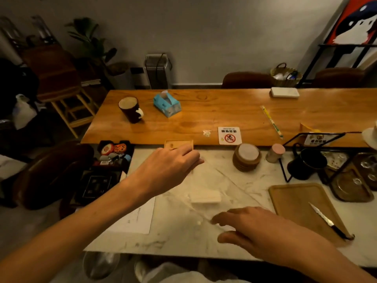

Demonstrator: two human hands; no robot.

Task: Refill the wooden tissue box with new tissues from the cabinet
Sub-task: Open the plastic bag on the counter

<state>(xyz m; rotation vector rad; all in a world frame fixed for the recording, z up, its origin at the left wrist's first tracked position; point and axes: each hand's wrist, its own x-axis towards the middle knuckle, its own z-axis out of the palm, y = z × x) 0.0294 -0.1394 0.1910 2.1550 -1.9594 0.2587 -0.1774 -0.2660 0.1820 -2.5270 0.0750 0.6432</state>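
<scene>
The wooden tissue box (178,144) lies at the seam between the wooden table and the marble counter (183,237). My left hand (173,166) is just in front of it, fingers bent, pinching the far end of a clear plastic wrapper (230,186). The wrapper stretches diagonally across the counter. A pale tissue stack (206,197) shows blurred inside it. My right hand (251,229) grips the wrapper's near end, low over the counter. A blue tissue pack (167,104) sits on the wooden table (204,111).
A dark mug (130,109), a white pack (284,92) and a no-smoking sign (229,135) are on the wooden table. Coasters (246,157), a black pitcher (306,166) and a wooden tray (299,207) with a knife (326,220) stand to the right. A paper sheet (136,219) lies left.
</scene>
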